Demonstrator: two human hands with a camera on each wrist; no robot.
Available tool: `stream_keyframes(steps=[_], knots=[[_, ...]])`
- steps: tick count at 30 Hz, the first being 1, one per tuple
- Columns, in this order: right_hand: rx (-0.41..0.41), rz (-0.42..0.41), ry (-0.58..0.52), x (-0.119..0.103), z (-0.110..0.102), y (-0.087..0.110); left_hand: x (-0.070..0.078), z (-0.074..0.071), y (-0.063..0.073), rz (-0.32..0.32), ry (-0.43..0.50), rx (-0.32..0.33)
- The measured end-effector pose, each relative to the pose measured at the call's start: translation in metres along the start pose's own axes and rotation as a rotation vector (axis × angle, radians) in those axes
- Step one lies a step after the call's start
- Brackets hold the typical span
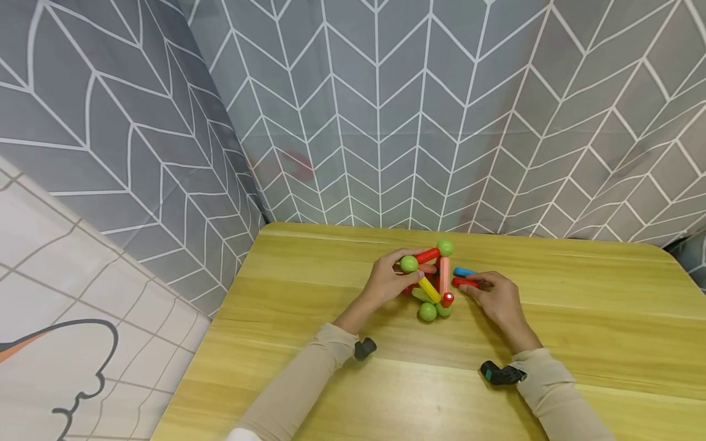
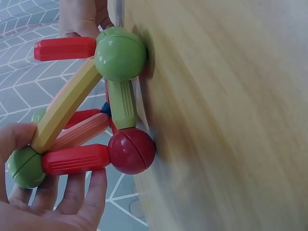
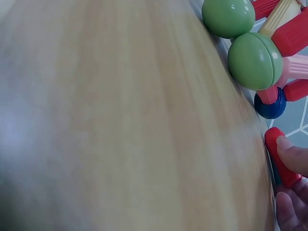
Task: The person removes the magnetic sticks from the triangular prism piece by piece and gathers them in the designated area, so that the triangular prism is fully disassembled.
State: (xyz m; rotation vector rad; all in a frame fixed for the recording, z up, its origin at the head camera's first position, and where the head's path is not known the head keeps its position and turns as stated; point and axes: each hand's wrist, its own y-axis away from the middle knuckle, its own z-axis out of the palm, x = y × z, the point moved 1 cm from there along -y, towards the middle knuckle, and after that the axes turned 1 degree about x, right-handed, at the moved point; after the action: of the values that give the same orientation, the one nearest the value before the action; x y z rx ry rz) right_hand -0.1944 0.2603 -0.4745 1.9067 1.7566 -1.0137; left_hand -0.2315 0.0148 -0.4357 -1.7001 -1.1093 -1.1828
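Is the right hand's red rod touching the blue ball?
Apart: the right wrist view shows a narrow gap between the red rod and the blue ball.

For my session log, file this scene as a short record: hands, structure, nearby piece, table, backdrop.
left hand: holds a multicoloured, plastic-looking rod-and-ball structure at a corner with a glossy light-green ball
right hand: pinches a smooth red plastic-looking rod, apart from the structure
structure: includes a ribbed yellow rod, a glossy dark-red ball, a glossy dark-blue ball
nearby piece: blue stick-shaped piece beside the red rod
table: yellowish wood-grain tabletop
backdrop: grey curtain, white chevron lines
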Motion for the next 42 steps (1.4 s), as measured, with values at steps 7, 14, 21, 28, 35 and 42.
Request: stream_keyframes(steps=[7,14,21,28,35,42], knots=[[0.008,-0.041,0.029,0.0,0.001,0.001,0.001,-0.002,0.0,0.004,0.009,-0.037],[0.017,-0.025,0.011,0.001,0.001,-0.001,0.001,-0.005,-0.002,0.007,-0.003,-0.075],[0.077,-0.056,0.017,0.0,0.001,-0.003,0.002,-0.008,-0.002,0.022,-0.016,-0.122],[0.116,-0.019,-0.019,-0.004,-0.001,-0.004,0.003,-0.01,-0.004,0.029,-0.026,-0.145],[0.159,-0.04,-0.121,-0.031,-0.012,-0.006,0.002,-0.012,-0.005,0.003,-0.026,-0.155],[-0.007,-0.074,-0.269,-0.055,-0.02,-0.008,0.004,-0.012,-0.005,-0.009,-0.006,-0.187]])
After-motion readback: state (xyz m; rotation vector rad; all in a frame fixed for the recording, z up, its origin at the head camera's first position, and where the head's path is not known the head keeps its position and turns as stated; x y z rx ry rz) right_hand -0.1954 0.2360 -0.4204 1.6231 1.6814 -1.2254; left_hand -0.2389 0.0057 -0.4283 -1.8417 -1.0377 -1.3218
